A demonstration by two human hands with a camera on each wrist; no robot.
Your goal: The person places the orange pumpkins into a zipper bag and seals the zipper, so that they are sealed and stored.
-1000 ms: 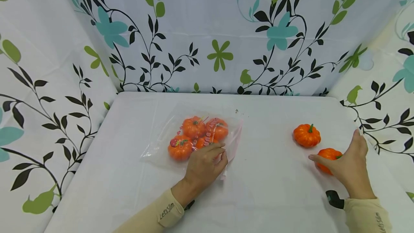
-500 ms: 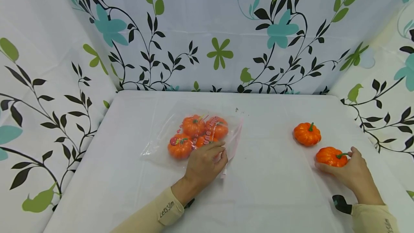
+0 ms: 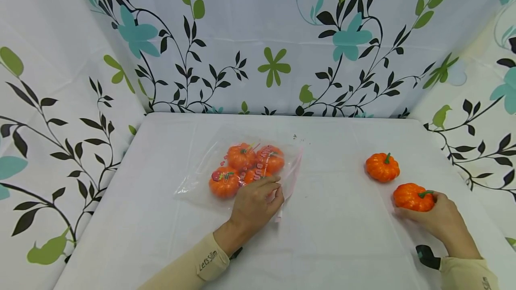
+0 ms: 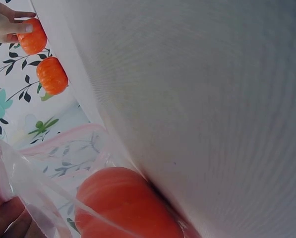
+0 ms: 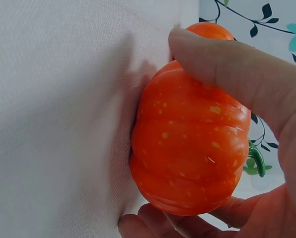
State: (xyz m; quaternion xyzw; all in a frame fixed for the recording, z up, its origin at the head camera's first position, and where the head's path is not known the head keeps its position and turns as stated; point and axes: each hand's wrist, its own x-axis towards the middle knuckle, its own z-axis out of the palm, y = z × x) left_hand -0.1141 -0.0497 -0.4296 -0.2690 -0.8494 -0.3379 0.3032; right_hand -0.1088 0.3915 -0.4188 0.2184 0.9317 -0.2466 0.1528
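Observation:
A clear plastic bag [image 3: 193, 182] with pink edging and red print lies left of centre, several small orange pumpkins [image 3: 241, 157] inside it. My left hand [image 3: 254, 202] pinches the bag's mouth on its near right side; the left wrist view shows the raised film between the fingers [image 4: 6, 215] and one bagged pumpkin [image 4: 123, 203] close by. On the right, my right hand [image 3: 447, 223] grips another small pumpkin [image 3: 413, 197] with a green stem, thumb on one side and fingers curled round the other. That pumpkin [image 5: 192, 144] sits close against the table in the right wrist view.
One more loose pumpkin [image 3: 382, 167] stands just behind the gripped one. A white cloth covers the table [image 3: 330, 223]. Patterned curtains [image 3: 242, 35] with leaves and flowers hang along the back and both sides.
My right hand has moved down around the nearer loose pumpkin and closed on it, turning it slightly so more of its top shows. My left hand stays at the bag.

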